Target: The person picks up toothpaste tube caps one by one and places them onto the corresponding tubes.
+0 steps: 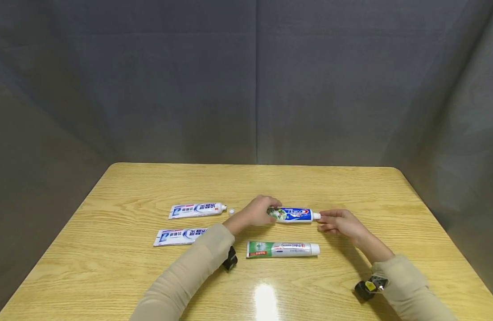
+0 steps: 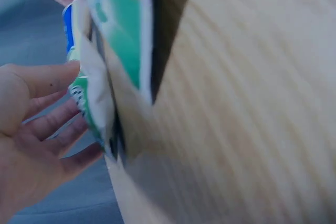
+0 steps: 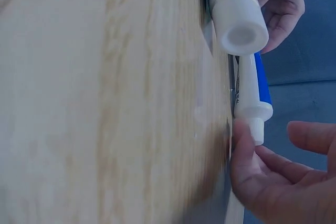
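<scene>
A blue, white and green Crest toothpaste tube [image 1: 298, 215] lies across the middle of the table, its white cap [image 3: 256, 131] pointing right. My left hand [image 1: 259, 210] holds the tail end of this tube between thumb and fingers; the left wrist view shows the thumb on one side and the fingers [image 2: 58, 129] along the other. At the cap end is my right hand [image 1: 344, 224], one fingertip right at the cap and another digit standing apart from it. Nearer to me lies a green and silver toothpaste tube [image 1: 284, 249] with a white cap, also pointing right.
Two white and blue toothpaste tubes lie on the left: the farther one [image 1: 196, 210] has an uncapped nozzle, and a small white cap [image 1: 231, 211] sits beside it. The nearer one [image 1: 178, 236] is partly hidden by my left sleeve. A grey curtain [image 1: 254, 89] hangs behind the table.
</scene>
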Action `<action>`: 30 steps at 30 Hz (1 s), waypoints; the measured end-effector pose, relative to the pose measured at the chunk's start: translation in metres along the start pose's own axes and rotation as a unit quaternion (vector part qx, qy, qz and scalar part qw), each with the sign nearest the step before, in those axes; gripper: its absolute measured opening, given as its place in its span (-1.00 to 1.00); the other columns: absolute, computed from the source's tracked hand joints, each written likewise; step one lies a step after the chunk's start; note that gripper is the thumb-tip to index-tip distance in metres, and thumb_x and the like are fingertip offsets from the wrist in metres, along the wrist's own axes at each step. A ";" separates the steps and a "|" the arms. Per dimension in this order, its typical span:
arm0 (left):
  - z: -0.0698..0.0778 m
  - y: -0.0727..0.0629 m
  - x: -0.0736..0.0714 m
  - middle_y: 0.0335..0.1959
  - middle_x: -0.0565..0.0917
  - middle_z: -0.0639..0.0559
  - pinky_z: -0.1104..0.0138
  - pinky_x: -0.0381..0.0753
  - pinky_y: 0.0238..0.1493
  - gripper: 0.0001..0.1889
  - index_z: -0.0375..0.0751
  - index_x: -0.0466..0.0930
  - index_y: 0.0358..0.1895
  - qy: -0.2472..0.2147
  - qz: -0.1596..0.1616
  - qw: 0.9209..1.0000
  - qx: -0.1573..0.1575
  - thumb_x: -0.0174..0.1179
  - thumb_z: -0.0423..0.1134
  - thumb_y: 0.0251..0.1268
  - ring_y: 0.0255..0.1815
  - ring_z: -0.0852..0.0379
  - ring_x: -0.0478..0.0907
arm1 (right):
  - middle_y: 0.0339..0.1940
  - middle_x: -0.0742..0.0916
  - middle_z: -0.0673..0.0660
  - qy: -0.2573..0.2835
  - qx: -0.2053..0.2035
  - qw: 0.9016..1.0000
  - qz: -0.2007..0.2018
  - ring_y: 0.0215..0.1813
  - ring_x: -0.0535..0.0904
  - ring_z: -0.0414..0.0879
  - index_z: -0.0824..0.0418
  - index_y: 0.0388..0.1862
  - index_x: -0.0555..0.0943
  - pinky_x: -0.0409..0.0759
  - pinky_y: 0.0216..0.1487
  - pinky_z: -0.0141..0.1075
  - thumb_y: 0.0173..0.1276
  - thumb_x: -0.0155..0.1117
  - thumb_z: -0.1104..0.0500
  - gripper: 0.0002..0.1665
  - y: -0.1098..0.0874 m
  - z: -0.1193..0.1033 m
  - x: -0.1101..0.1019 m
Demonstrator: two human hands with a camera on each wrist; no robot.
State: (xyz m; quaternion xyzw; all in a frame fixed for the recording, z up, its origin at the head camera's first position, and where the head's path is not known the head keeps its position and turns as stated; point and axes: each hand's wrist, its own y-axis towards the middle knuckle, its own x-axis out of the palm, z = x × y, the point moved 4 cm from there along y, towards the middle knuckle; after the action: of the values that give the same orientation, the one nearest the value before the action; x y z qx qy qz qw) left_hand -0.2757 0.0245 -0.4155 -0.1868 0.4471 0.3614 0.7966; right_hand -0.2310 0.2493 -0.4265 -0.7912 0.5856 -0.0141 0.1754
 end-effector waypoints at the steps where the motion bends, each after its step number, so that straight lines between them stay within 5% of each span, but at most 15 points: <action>1: 0.000 -0.002 -0.001 0.03 0.56 -0.10 0.29 0.38 0.10 -0.56 -0.32 0.48 0.09 -0.005 -0.004 1.000 0.001 0.27 -0.34 0.08 0.07 0.03 0.46 | -0.19 0.66 0.22 -0.005 0.001 1.000 0.004 -0.26 0.63 -0.16 0.71 0.18 0.15 0.57 -0.16 -0.28 0.39 -0.07 0.31 -0.46 0.000 0.000 0.000; 11: 0.001 -0.023 -0.021 0.09 0.51 -0.09 0.23 0.38 0.10 -0.56 -0.30 0.42 0.15 -0.065 0.016 0.998 0.007 0.18 -0.24 0.21 0.10 0.02 0.42 | -0.18 0.63 0.25 -0.070 -0.026 0.996 0.058 -0.30 0.58 -0.17 0.61 0.15 0.29 0.54 -0.35 -0.35 0.38 0.02 0.22 -0.48 -0.014 -0.013 -0.003; 18: 0.008 -0.034 -0.028 -0.02 0.57 -0.09 0.21 0.39 0.06 -0.65 -0.33 0.51 0.02 -0.078 0.047 0.995 0.031 0.20 -0.25 0.19 0.02 0.03 0.45 | -0.09 0.58 0.28 -0.082 -0.043 0.993 0.074 -0.25 0.59 -0.08 0.55 0.16 0.31 0.53 -0.28 -0.28 0.40 0.02 0.15 -0.47 -0.027 -0.022 0.002; 30: 0.015 -0.067 -0.045 -0.26 0.60 0.00 0.20 0.50 -0.19 -0.78 -0.23 0.54 -0.16 -0.088 0.114 0.987 0.065 0.25 -0.28 0.13 -0.25 0.12 0.51 | -0.45 0.53 0.19 -0.080 -0.114 0.986 0.094 -0.50 0.44 -0.17 0.55 0.06 0.40 0.52 -0.41 -0.28 0.37 0.05 0.24 -0.59 -0.050 -0.036 0.018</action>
State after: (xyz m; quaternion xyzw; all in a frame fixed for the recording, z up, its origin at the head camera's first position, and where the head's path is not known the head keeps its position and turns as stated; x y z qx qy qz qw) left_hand -0.2325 -0.0293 -0.3712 -0.0498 0.4167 0.4349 0.7967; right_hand -0.1875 0.2356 -0.3809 -0.7459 0.6395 0.1328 0.1307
